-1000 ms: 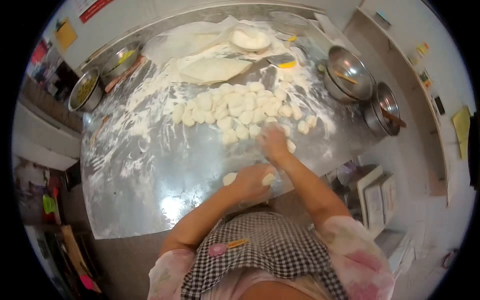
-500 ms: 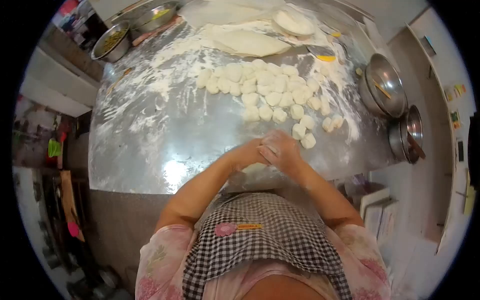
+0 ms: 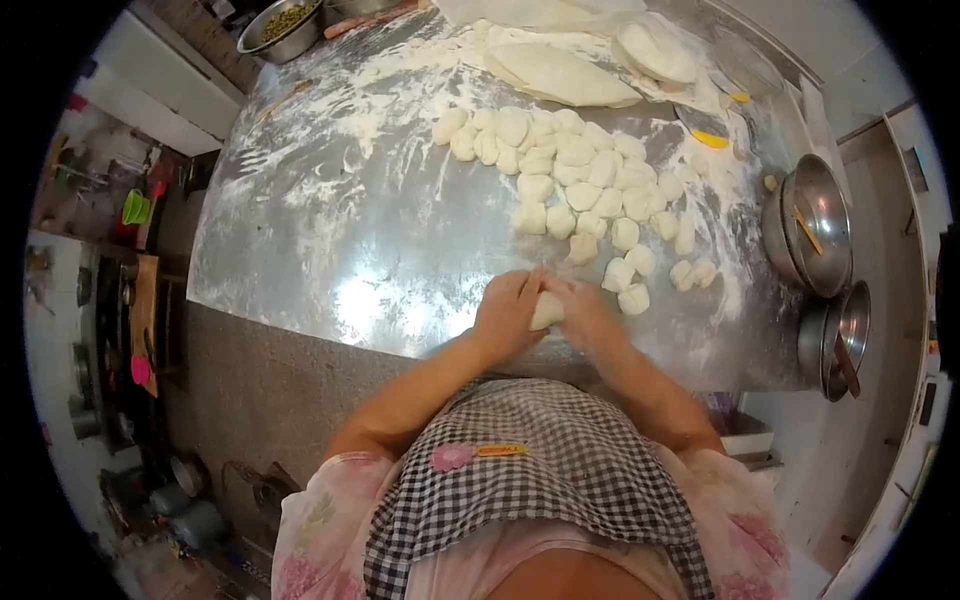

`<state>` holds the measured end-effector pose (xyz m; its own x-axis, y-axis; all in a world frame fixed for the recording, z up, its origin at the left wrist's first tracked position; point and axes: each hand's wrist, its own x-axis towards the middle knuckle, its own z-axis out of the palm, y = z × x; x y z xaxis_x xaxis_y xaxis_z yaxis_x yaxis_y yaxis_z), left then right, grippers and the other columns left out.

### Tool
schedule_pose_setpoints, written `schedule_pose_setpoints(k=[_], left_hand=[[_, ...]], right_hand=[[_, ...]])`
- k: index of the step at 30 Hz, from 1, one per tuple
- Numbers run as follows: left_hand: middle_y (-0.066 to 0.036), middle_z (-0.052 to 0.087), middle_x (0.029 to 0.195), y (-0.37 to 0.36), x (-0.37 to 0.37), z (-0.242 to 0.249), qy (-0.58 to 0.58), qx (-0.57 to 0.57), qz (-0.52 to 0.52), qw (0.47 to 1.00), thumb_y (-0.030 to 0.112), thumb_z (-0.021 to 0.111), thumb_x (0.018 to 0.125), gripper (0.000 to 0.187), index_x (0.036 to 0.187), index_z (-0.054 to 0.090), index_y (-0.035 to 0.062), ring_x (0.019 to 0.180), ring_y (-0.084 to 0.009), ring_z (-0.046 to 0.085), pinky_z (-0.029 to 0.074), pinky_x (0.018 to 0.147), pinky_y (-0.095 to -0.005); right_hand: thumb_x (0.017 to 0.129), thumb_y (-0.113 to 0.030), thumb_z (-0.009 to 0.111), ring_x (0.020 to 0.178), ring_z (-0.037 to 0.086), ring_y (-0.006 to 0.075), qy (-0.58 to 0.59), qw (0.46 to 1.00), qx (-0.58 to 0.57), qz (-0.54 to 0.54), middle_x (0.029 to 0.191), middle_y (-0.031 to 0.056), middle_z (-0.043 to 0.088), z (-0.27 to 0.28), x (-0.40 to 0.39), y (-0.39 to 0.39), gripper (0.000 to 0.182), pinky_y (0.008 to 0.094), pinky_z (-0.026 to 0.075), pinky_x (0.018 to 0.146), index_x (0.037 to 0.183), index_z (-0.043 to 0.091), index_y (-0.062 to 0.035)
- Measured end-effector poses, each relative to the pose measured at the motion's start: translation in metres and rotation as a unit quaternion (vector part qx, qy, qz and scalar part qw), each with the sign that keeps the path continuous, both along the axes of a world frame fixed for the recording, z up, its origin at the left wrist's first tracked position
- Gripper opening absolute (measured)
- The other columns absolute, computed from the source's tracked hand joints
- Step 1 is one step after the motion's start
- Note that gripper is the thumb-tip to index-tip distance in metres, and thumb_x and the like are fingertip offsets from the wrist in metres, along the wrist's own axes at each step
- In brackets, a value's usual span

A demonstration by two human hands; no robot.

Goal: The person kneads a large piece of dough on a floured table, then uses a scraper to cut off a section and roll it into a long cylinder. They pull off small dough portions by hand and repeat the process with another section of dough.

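Near the front edge of the floured metal table (image 3: 300, 270), both hands close around a small lump of dough (image 3: 547, 312). My left hand (image 3: 507, 308) wraps its left side, fingers bent over the top. My right hand (image 3: 585, 312) curls against the other side, slightly blurred, and the fingertips of both hands meet above the lump. Just beyond them lies a spread of many white dough balls (image 3: 575, 170), several packed close together. A few loose dough balls (image 3: 633, 298) sit right beside my right hand.
Flat dough sheets (image 3: 560, 75) and a pale rounded dough mass (image 3: 655, 52) lie at the back. A scraper with a yellow handle (image 3: 709, 140) rests behind the balls. Metal bowls (image 3: 825, 225) stand along the right edge, and a bowl of green filling (image 3: 282, 30) is at back left.
The hands, clasped together before, have parted slightly and sit lower, with the dough lump now showing between them. The camera view has tilted and shifted, moving the table's contents rightward.
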<state>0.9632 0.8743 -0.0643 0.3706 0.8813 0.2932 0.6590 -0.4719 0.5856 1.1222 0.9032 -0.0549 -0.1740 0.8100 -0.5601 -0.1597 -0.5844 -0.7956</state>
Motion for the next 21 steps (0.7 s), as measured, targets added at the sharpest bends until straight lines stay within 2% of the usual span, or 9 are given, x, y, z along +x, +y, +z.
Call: schedule_pose_setpoints(k=[2,5,8,10,11,14,17,20,21], left_hand=[[-0.016,0.06,0.108,0.001,0.003,0.014,-0.044,-0.112,0.028,0.992,0.022,0.077,0.068,0.071,0.13,0.045,0.0072,0.099,-0.0338,0.058,0.046,0.085,-0.0395],[-0.014,0.064,0.103,0.014,-0.004,0.054,-0.154,-0.346,0.039,0.924,0.019,0.076,0.07,0.059,0.122,0.053,0.0054,0.093,-0.0268,0.062,0.049,0.08,-0.0353],[-0.012,0.067,0.099,0.016,-0.022,0.059,-0.244,-0.447,-0.002,0.861,0.016,0.074,0.072,0.039,0.107,0.062,0.0044,0.09,-0.0206,0.063,0.05,0.076,-0.0321],[-0.011,0.067,0.099,0.002,-0.027,0.072,-0.329,-0.508,-0.011,0.796,0.013,0.073,0.072,0.029,0.098,0.065,0.0031,0.091,-0.0176,0.062,0.049,0.077,-0.0311],[-0.013,0.067,0.101,-0.002,-0.027,0.055,-0.199,-0.428,-0.033,0.881,0.013,0.071,0.072,0.034,0.103,0.063,0.0039,0.091,-0.0216,0.063,0.05,0.077,-0.0326],[-0.015,0.066,0.101,-0.016,-0.029,0.046,-0.063,-0.318,0.008,0.946,0.014,0.068,0.073,0.036,0.107,0.061,0.0059,0.091,-0.0272,0.063,0.05,0.076,-0.0348],[-0.015,0.064,0.094,-0.02,-0.039,0.083,-0.073,-0.254,-0.028,0.964,0.016,0.065,0.075,0.034,0.108,0.06,0.0113,0.086,-0.0313,0.062,0.05,0.075,-0.0372],[-0.016,0.06,0.102,-0.005,-0.053,0.057,-0.041,-0.172,0.023,0.984,0.016,0.073,0.069,0.051,0.116,0.055,0.0078,0.096,-0.0335,0.057,0.045,0.084,-0.0407],[-0.017,0.058,0.106,-0.008,-0.061,0.045,-0.043,-0.125,0.049,0.99,0.016,0.076,0.067,0.057,0.119,0.053,0.0064,0.1,-0.0349,0.055,0.044,0.087,-0.0419]], right_hand=[[0.091,-0.023,0.056,0.084,0.058,0.0116,-0.1,0.994,-0.007,0.045,0.093,0.0036,0.064,0.015,-0.005,-0.003,0.025,0.0269,0.046,0.074,0.094,0.065,-0.0004],[0.086,-0.022,0.06,0.084,0.061,0.0163,-0.221,0.927,0.187,0.238,0.094,0.0081,0.065,0.054,-0.011,0.024,0.022,0.0293,0.047,0.074,0.093,0.065,-0.0025],[0.081,-0.022,0.06,0.078,0.06,0.0267,-0.35,0.683,0.59,0.252,0.088,0.0114,0.062,0.056,-0.023,0.014,0.018,0.0372,0.049,0.069,0.082,0.064,-0.005],[0.079,-0.02,0.06,0.077,0.059,0.0299,-0.317,0.72,0.574,0.227,0.084,0.0113,0.06,0.052,-0.035,0.003,0.015,0.0394,0.048,0.069,0.078,0.062,-0.0057],[0.078,-0.019,0.06,0.076,0.058,0.0315,-0.301,0.739,0.564,0.213,0.082,0.0113,0.059,0.048,-0.042,0.0,0.013,0.0406,0.048,0.069,0.075,0.061,-0.0061],[0.076,-0.018,0.06,0.08,0.059,0.0309,-0.385,0.725,0.54,0.184,0.084,0.0121,0.06,0.018,-0.061,0.007,0.012,0.0425,0.048,0.071,0.077,0.062,-0.0059],[0.079,-0.015,0.059,0.085,0.058,0.0289,-0.554,0.54,0.553,0.308,0.089,0.0117,0.061,-0.012,-0.065,0.062,0.01,0.043,0.046,0.076,0.082,0.063,-0.0054],[0.08,-0.015,0.059,0.093,0.059,0.0288,-0.456,0.638,0.614,0.092,0.105,0.0123,0.062,0.007,-0.07,0.069,0.013,0.0416,0.046,0.083,0.087,0.065,-0.0055],[0.082,-0.017,0.061,0.1,0.059,0.0292,-0.349,0.841,0.386,0.145,0.114,0.0124,0.062,0.015,-0.072,0.056,0.017,0.0401,0.045,0.088,0.094,0.067,-0.0055]])
